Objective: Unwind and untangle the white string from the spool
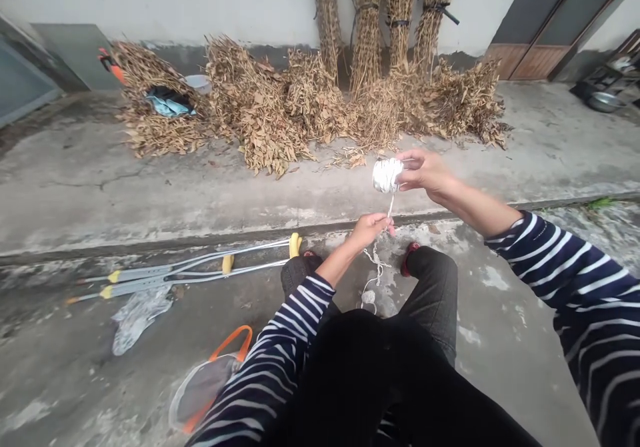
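My right hand [424, 175] grips a can-like spool [386, 175] wound with white cord, held out over the step in front of my knees. Below it, my left hand [373, 227] pinches the white cord [391, 204], which runs taut between the spool and my fingers. From that hand the rest of the cord [379, 267] drops loosely to the concrete between my feet. A small pale lump [369, 297] lies down there by the cord; I cannot make out what it is.
Dry plant stalks [270, 107] are heaped along the wall, with tied bundles [369, 27] upright behind. To the left lie crutches [200, 266], a clear plastic bag [141, 314] and a mesh bag with orange handles [205, 390]. A concrete step edge [150, 246] crosses ahead. A metal basin [604, 102] sits far right.
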`<action>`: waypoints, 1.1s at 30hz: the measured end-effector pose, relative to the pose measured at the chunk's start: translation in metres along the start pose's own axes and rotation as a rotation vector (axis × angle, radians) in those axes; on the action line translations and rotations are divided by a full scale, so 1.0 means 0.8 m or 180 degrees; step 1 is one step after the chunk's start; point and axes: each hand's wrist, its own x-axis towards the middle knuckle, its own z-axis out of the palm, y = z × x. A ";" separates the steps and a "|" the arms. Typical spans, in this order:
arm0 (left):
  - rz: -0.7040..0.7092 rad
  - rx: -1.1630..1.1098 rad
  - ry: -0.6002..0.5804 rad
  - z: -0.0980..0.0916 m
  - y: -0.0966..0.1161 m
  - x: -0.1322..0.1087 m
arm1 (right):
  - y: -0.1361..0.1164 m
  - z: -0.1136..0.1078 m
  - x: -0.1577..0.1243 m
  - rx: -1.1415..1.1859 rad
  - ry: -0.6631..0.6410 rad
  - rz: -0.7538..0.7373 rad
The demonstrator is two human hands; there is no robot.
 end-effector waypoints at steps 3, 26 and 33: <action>-0.0093 0.0202 -0.0214 -0.006 0.002 -0.026 | 0.022 -0.010 0.011 -0.0108 0.0198 -0.0145; 0.0714 0.2073 0.0036 -0.066 0.193 0.014 | 0.127 0.014 -0.023 -0.0216 -0.0872 -0.0618; 0.0684 0.2334 0.0093 -0.071 0.171 0.046 | 0.125 0.018 -0.023 -0.0115 -0.1037 -0.0570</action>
